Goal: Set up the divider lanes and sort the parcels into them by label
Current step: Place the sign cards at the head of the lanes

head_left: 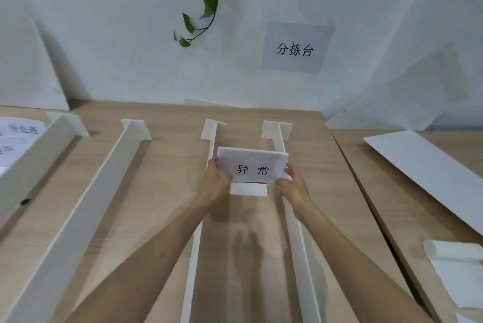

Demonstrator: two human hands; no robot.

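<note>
The label sheet [253,166] printed 异常 is held up facing the camera over the lane between the third divider [194,244] and the fourth divider [298,231], towards their far ends and above the tabletop [162,192]. It is judged to be thin paper or light card: almost weightless, easily creased, and likely to sag or curl if taken by one corner only. It is therefore best held at both short edges, with light pressure and the print left uncovered. That is the grip seen here. The left hand [215,183] pinches the left edge and the right hand [294,184] pinches the lower right corner. The hands are kept apart by the sheet's width, both forearms reaching forward along the lane. A small white piece [248,189] with a red edge shows just below the sheet. Whether it is joined to the sheet cannot be told.
</note>
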